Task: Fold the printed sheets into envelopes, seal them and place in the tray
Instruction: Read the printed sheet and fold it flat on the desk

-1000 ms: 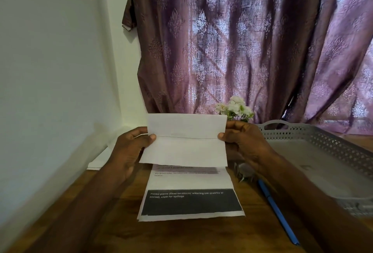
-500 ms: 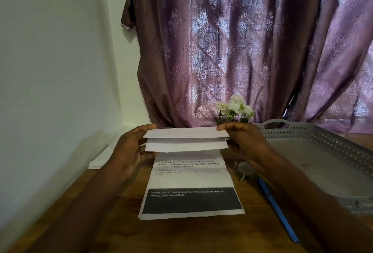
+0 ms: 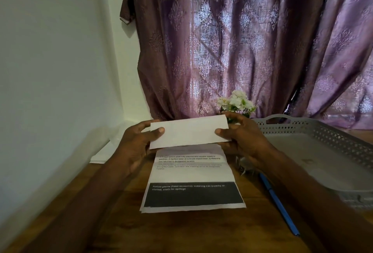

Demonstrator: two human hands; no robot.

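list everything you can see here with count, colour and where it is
folded sheet: 1, white, held up between both hands above the table
printed sheets: a small stack, white with a black band, flat on the table
loose paper: white, count unclear, by the wall
tray: 1, grey, perforated, at right
pen: 1, blue, between stack and tray
flowers: 1 bunch, white, behind the hands
curtain: purple, patterned, at back
table: 1, brown wood
left hand: grips the sheet's left end
right hand: grips its right end

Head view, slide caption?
Both hands, left and right, hold a folded sheet above printed sheets beside a tray.
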